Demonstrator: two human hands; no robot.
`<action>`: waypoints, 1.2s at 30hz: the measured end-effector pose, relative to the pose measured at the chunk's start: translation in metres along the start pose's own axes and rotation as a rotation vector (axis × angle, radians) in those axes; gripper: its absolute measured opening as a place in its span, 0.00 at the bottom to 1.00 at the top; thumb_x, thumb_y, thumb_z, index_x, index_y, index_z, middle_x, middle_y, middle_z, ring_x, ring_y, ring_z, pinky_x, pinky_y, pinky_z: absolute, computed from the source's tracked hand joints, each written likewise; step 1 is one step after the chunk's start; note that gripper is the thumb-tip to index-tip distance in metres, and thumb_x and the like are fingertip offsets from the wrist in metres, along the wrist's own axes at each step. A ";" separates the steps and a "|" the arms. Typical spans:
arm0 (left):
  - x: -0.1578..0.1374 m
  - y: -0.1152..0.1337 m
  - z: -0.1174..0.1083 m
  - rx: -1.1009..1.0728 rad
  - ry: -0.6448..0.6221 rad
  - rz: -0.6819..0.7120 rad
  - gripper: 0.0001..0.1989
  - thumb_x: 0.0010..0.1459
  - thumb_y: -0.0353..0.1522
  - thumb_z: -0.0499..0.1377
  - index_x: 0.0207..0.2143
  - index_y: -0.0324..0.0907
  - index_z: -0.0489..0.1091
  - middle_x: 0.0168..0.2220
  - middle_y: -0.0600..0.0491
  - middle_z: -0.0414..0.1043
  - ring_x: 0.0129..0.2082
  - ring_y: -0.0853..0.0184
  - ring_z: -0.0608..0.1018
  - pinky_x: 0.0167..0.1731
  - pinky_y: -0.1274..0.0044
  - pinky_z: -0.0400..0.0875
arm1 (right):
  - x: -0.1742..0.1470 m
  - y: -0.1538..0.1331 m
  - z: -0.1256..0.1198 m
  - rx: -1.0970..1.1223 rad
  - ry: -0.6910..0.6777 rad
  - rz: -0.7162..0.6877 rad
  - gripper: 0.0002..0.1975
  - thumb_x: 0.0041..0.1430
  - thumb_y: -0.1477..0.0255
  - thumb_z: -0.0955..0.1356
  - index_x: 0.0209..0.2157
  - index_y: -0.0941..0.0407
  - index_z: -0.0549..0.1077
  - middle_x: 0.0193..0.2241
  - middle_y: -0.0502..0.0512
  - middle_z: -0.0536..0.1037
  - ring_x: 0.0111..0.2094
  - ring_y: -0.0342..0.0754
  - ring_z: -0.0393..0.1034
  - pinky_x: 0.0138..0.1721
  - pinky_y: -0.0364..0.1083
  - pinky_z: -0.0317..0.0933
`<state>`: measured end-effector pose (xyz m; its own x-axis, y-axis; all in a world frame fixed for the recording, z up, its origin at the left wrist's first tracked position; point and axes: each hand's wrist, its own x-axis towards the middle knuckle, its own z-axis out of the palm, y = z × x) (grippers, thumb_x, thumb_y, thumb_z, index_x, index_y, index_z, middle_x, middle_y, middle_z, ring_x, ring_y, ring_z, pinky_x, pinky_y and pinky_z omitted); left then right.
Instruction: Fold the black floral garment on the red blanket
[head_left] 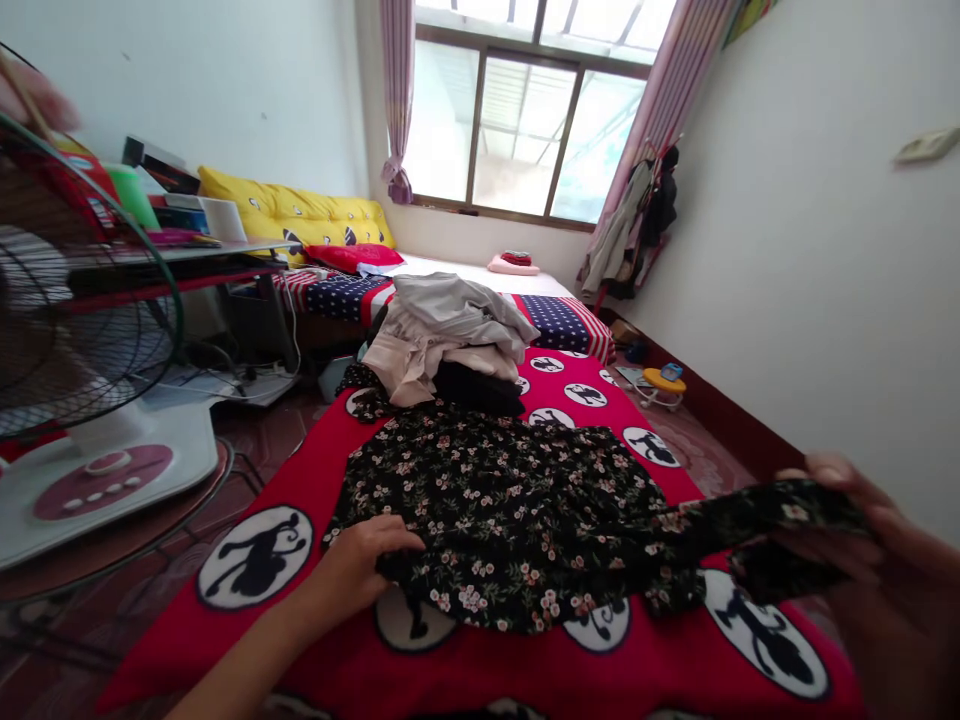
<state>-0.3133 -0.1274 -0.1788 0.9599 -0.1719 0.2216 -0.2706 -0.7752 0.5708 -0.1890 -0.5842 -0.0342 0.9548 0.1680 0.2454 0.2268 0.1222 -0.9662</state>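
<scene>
Hands first: my left hand pinches the near edge of the flowery dress, which lies spread on the red blanket. My right hand is closed around one end of it, lifted off to the side. I think it helps to pull that end straight, keep the cloth flat, and stay away from the clothes pile behind.

Two hands, the left hand at lower centre and the right hand at lower right, share one floral garment. One pile of clothes sits mid-frame, one fan at left, one window at top.
</scene>
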 end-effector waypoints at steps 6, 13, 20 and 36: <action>-0.014 0.005 0.001 0.013 -0.067 0.071 0.23 0.43 0.17 0.50 0.37 0.46 0.75 0.40 0.53 0.71 0.42 0.66 0.73 0.49 0.72 0.64 | 0.035 0.033 0.063 -0.497 -0.543 0.356 0.16 0.49 0.56 0.70 0.25 0.55 0.74 0.20 0.49 0.66 0.17 0.38 0.52 0.18 0.40 0.41; -0.025 -0.005 0.010 0.009 -0.050 0.136 0.23 0.43 0.17 0.49 0.37 0.46 0.72 0.44 0.52 0.71 0.47 0.65 0.71 0.54 0.69 0.62 | 0.043 0.108 0.056 -1.602 -0.216 0.156 0.11 0.53 0.61 0.67 0.32 0.53 0.77 0.39 0.57 0.76 0.38 0.53 0.71 0.28 0.45 0.56; -0.020 -0.007 0.012 -0.078 0.050 0.179 0.22 0.46 0.17 0.49 0.37 0.46 0.72 0.45 0.52 0.73 0.49 0.64 0.71 0.51 0.72 0.66 | 0.043 0.140 0.039 -1.427 -0.192 0.001 0.12 0.51 0.71 0.65 0.39 0.54 0.75 0.40 0.55 0.76 0.40 0.52 0.72 0.36 0.47 0.62; -0.033 -0.014 -0.005 -0.083 -0.082 -0.045 0.13 0.55 0.25 0.52 0.38 0.45 0.74 0.35 0.54 0.76 0.36 0.67 0.77 0.39 0.78 0.70 | -0.033 0.115 -0.005 -1.234 -0.172 -0.306 0.10 0.51 0.77 0.61 0.32 0.53 0.72 0.43 0.55 0.74 0.45 0.51 0.70 0.46 0.49 0.63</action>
<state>-0.3418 -0.1082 -0.1903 0.9731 -0.1898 0.1303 -0.2287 -0.7310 0.6429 -0.1932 -0.5808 -0.1539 0.8161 0.4289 0.3872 0.5470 -0.7895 -0.2784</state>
